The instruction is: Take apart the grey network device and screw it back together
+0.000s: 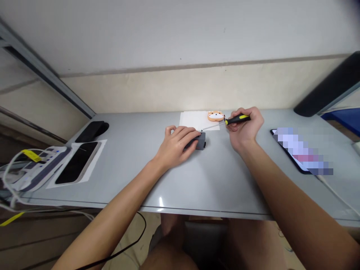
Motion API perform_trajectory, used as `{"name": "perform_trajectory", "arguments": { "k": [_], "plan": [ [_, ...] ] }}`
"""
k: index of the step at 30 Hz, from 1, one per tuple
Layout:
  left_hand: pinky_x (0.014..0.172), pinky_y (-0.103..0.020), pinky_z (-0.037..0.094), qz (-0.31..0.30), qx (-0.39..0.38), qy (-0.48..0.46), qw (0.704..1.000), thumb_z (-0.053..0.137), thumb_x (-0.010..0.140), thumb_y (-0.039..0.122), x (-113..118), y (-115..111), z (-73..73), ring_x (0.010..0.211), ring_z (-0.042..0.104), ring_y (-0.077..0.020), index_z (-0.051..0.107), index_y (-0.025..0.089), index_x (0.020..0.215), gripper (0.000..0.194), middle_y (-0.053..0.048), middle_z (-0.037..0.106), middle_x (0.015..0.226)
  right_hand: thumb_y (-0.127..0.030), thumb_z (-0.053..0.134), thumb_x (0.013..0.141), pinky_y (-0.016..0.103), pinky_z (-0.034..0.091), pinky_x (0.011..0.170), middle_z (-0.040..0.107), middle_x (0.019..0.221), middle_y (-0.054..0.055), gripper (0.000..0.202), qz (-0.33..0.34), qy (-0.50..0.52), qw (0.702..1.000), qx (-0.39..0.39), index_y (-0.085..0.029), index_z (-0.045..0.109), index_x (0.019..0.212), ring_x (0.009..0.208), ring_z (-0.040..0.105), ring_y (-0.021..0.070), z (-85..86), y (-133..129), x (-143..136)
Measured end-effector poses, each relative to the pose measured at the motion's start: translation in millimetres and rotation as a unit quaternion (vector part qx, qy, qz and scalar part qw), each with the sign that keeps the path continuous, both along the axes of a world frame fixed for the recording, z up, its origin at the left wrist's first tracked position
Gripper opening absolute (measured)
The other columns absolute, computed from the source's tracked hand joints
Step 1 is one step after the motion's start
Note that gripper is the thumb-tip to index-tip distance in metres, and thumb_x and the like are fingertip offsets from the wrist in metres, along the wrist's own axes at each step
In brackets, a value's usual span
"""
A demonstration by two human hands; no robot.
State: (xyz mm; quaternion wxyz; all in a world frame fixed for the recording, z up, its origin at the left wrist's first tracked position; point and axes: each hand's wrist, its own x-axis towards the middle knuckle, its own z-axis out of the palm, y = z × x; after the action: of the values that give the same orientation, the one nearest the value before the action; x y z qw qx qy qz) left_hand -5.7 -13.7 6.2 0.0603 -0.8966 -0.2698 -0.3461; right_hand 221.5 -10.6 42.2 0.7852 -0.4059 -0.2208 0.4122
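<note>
My left hand (177, 144) is closed over a small dark grey box-shaped device (200, 141) and presses it to the desk. Most of the device is covered by the fingers, so its kind does not show. In my right hand (249, 127) is a screwdriver (237, 119) with a black and yellow handle. Its thin shaft points left, and the tip comes close to the device's top edge by my left fingertips. A tiny dark piece, perhaps a screw, shows at the tip. Just behind lies an orange and white animal-face case (215, 116).
White paper (194, 120) lies under the case near the wall. To the left are a power strip (45, 167) with cables, a dark phone (77, 163) on paper and a black object (91, 131). A lit phone (298, 152) with a cable lies right, near a black column (329, 84).
</note>
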Motion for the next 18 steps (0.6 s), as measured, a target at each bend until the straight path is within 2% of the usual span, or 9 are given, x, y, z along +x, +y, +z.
{"name": "perform_trajectory", "arguments": {
  "k": [7,13,18],
  "plan": [
    [0.101,-0.043,0.037,0.012,-0.013,0.015,1.000,0.048,0.110,0.026,-0.5,-0.9,0.4,0.111,0.071,-0.0247,0.068,0.021,0.129,0.029,-0.009,0.079,0.125,-0.027,0.056,0.072,0.021,0.017,0.040,0.050,0.062,-0.001,0.021,0.005,0.008,1.000,-0.005,-0.020,0.045,0.056,0.044,0.031,0.0053,1.4,-0.9,-3.3],
    [0.099,-0.042,0.037,0.006,0.007,0.009,1.000,0.049,0.109,0.024,-0.1,-0.5,0.1,0.107,0.071,-0.0238,0.070,0.021,0.125,0.026,-0.009,0.080,0.122,-0.021,0.051,0.069,0.021,0.018,0.040,0.051,0.062,0.000,0.016,0.000,0.029,0.999,-0.016,-0.020,0.047,0.054,0.045,0.031,0.0055,4.1,-1.9,-3.7],
    [0.097,-0.042,0.037,0.001,0.019,0.006,1.000,0.048,0.109,0.023,0.4,-0.6,0.6,0.104,0.071,-0.0234,0.070,0.020,0.118,0.024,-0.008,0.080,0.118,-0.025,0.054,0.072,0.022,0.018,0.040,0.051,0.063,-0.001,0.019,0.004,0.009,1.000,-0.011,-0.020,0.044,0.057,0.045,0.031,0.0054,0.8,0.0,-1.1]
  ]
}}
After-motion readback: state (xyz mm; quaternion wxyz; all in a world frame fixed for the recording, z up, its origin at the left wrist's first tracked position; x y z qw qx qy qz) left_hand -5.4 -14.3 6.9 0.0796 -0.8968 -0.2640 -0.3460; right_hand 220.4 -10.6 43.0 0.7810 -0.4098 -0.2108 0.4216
